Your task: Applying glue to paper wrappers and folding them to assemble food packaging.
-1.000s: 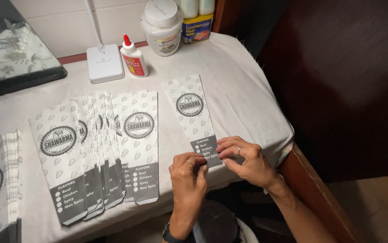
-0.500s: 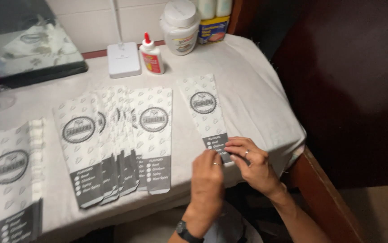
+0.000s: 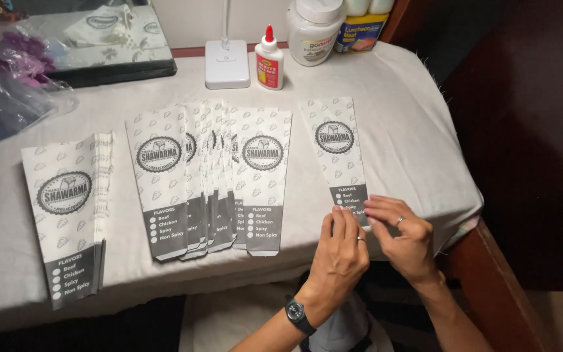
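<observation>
A white cloth-covered table (image 3: 392, 117) stands beside a dark wall. My left hand (image 3: 340, 254) and right hand (image 3: 402, 238) still pinch the narrow grey-and-white printed paper bag (image 3: 337, 150), now shifted nearer me.

— From where is the camera looking?
— It is sitting on the person's head and looking steeply down and forward at the bench (image 3: 399, 124), quite near.
— Is another view sharing the scene?
— No, only this one is showing it, reaching up to the back wall.
</observation>
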